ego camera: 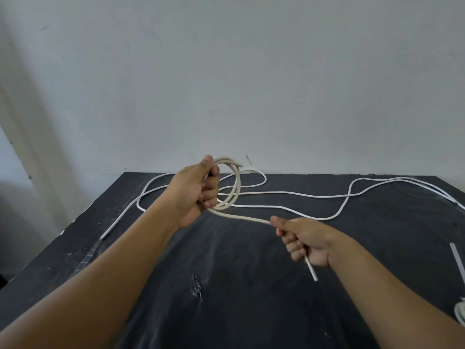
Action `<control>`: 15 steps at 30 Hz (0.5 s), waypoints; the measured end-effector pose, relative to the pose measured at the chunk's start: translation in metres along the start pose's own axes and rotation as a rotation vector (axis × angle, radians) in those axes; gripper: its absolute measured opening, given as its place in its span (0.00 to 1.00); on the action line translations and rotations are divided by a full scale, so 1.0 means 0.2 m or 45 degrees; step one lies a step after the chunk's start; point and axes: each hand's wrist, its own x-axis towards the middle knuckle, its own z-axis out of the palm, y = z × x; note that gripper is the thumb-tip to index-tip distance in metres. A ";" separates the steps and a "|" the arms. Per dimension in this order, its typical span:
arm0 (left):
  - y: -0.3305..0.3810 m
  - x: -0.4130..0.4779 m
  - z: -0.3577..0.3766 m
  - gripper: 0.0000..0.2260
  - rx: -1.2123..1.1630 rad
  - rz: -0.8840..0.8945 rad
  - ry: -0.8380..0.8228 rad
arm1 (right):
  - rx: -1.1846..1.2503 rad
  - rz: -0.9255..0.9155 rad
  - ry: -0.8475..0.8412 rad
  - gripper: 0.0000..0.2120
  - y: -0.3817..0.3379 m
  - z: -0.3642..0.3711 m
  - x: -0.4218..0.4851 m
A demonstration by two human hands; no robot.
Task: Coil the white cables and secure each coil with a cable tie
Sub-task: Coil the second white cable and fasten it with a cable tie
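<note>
Right now my left hand (198,190) curls round one small coil (236,183) of about three turns, lifted off the black table (226,285). My right hand (305,241) grips that cable's tail, whose end pokes out below my fist. Beyond both hands snakes loose white cable (289,194); right of my right arm, part of a second coil (460,314) shows.

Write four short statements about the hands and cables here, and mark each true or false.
1. The left hand holds a small coil of white cable above the table. True.
2. The right hand is empty. False: it grips the strand running from the coil.
3. A loose white cable lies on the black table. True.
4. A cable tie is fastened round the held coil. False: no tie shows on it.
</note>
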 end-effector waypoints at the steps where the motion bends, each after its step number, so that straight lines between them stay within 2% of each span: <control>1: -0.02 -0.01 0.01 0.16 0.035 0.000 -0.009 | 0.153 0.005 0.017 0.12 -0.02 -0.01 0.01; 3: -0.06 -0.03 0.03 0.16 0.112 -0.001 -0.005 | 0.522 -0.021 0.037 0.06 -0.06 -0.01 0.03; 5: -0.11 -0.04 0.05 0.17 0.189 -0.003 0.013 | 0.764 -0.081 0.082 0.10 -0.09 0.01 0.03; 7: -0.16 -0.06 0.08 0.17 0.283 -0.001 0.024 | 0.881 -0.167 0.120 0.13 -0.13 0.05 0.01; 10: -0.22 -0.07 0.13 0.17 0.378 0.010 0.030 | 0.897 -0.304 0.159 0.09 -0.18 0.13 -0.03; 15: -0.27 -0.08 0.20 0.18 0.369 0.020 0.054 | 0.589 -0.493 0.198 0.10 -0.22 0.24 -0.08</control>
